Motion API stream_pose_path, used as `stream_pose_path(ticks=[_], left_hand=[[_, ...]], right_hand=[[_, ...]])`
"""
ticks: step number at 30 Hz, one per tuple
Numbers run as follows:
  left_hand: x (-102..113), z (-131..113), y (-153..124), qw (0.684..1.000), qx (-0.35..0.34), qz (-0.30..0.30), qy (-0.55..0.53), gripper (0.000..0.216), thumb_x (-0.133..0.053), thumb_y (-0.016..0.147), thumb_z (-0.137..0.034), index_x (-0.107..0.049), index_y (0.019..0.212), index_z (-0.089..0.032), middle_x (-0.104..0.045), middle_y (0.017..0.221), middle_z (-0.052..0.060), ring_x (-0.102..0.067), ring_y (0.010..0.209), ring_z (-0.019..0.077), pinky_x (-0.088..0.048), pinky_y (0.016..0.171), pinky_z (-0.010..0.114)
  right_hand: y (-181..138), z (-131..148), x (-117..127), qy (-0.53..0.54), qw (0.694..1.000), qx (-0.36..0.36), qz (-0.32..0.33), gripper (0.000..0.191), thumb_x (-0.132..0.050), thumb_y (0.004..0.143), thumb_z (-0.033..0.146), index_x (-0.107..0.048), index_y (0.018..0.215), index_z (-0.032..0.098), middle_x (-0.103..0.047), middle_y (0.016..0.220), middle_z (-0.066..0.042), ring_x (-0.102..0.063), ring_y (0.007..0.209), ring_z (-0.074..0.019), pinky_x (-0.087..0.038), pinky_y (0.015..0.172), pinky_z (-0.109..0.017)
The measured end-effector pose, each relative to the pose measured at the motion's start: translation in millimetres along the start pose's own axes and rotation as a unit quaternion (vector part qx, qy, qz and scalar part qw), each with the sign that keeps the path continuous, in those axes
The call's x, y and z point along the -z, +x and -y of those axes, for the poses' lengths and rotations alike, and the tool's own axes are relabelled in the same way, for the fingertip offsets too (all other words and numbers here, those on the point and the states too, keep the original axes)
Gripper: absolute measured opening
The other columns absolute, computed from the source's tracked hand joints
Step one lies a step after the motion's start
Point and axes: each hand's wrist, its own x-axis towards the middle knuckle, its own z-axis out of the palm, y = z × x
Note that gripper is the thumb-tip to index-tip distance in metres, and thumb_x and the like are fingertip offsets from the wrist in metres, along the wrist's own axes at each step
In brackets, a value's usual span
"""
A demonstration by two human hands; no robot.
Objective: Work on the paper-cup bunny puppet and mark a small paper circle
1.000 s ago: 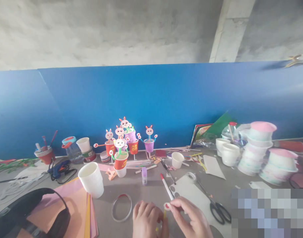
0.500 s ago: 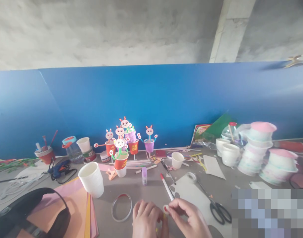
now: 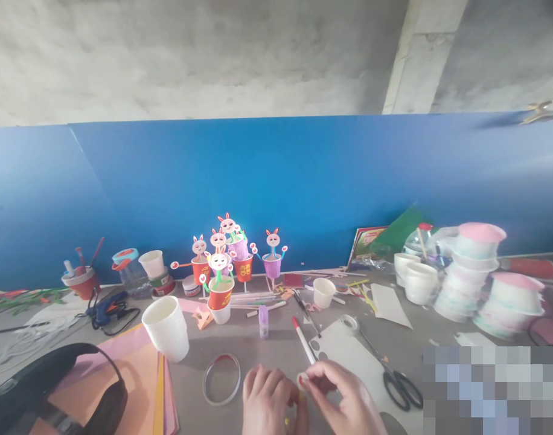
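Grip: right hand (image 3: pixel 349 402) pinches a small white disc with a red spot (image 3: pixel 303 380) between thumb and fingertips. Left hand (image 3: pixel 270 402) is curled shut on a thin yellow strip (image 3: pixel 299 396) just below the disc, probably steadying it so the disc can be pressed on. Both hands are low at the near edge of the bench (image 3: pixel 244 338). Head view only. A red-tipped pen (image 3: pixel 304 341) and white card with round holes (image 3: pixel 344 350) lie just beyond, scissors (image 3: pixel 396 380) to the right, tape ring (image 3: pixel 221 379) to the left, within reach. A stack of white cups (image 3: pixel 166 326) stands on coloured paper (image 3: pixel 140 374). Finished bunny cups (image 3: pixel 231 260) are parked at the back by the blue wall.
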Motion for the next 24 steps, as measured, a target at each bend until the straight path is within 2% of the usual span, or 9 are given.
stream_pose_path(ticks=[8, 13, 17, 21, 24], left_hand=[[-2, 1, -2, 1.0, -0.001, -0.006, -0.003, 0.02, -0.052, 0.079, -0.01, -0.046, 0.066, -0.024, -0.058, 0.059, -0.004, -0.055, 0.061, 0.0179, -0.043, 0.077, 0.037], [-5, -1, -1, 1.0, -0.004, -0.025, 0.003, 0.023, -0.053, 0.082, -0.01, -0.047, 0.064, -0.024, -0.059, 0.057, -0.005, -0.058, 0.059, 0.0177, -0.042, 0.084, 0.04], [-7, -4, 1, 0.999, 0.0, -0.046, 0.013, 0.028, -0.053, 0.085, -0.012, -0.048, 0.06, -0.024, -0.059, 0.055, -0.005, -0.058, 0.058, 0.0172, -0.041, 0.086, 0.039], [-7, -4, 0, 0.999, 0.002, -0.042, 0.012, 0.03, -0.053, 0.086, -0.013, -0.048, 0.059, -0.023, -0.06, 0.055, -0.005, -0.058, 0.059, 0.0172, -0.041, 0.085, 0.038], [-4, -3, 0, 1.0, 0.01, -0.016, -0.003, 0.027, -0.054, 0.086, -0.014, -0.05, 0.061, -0.024, -0.061, 0.057, -0.004, -0.058, 0.06, 0.0177, -0.041, 0.084, 0.038]], right_hand=[[2, 2, -2, 0.095, 0.991, -0.077, 0.05, 0.024, -0.059, 0.094, 0.041, -0.062, 0.078, 0.023, -0.072, 0.071, 0.0, -0.069, 0.066, -0.0168, -0.053, 0.065, -0.021], [-1, -8, -9, 0.165, 0.979, -0.111, 0.053, 0.037, -0.058, 0.092, 0.052, -0.058, 0.072, 0.021, -0.054, 0.062, 0.004, -0.051, 0.06, -0.0147, -0.041, 0.057, -0.023], [0, -13, -10, 0.218, 0.963, -0.138, 0.083, 0.043, -0.06, 0.088, 0.059, -0.053, 0.07, 0.021, -0.041, 0.061, 0.006, -0.038, 0.059, -0.0134, -0.034, 0.055, -0.025], [4, -5, -6, 0.244, 0.953, -0.156, 0.09, 0.045, -0.062, 0.086, 0.06, -0.052, 0.069, 0.02, -0.042, 0.062, 0.005, -0.037, 0.061, -0.014, -0.033, 0.058, -0.026], [5, 2, -2, 0.247, 0.953, -0.158, 0.079, 0.041, -0.065, 0.083, 0.056, -0.053, 0.066, 0.02, -0.044, 0.06, 0.005, -0.039, 0.06, -0.0144, -0.034, 0.058, -0.027]])
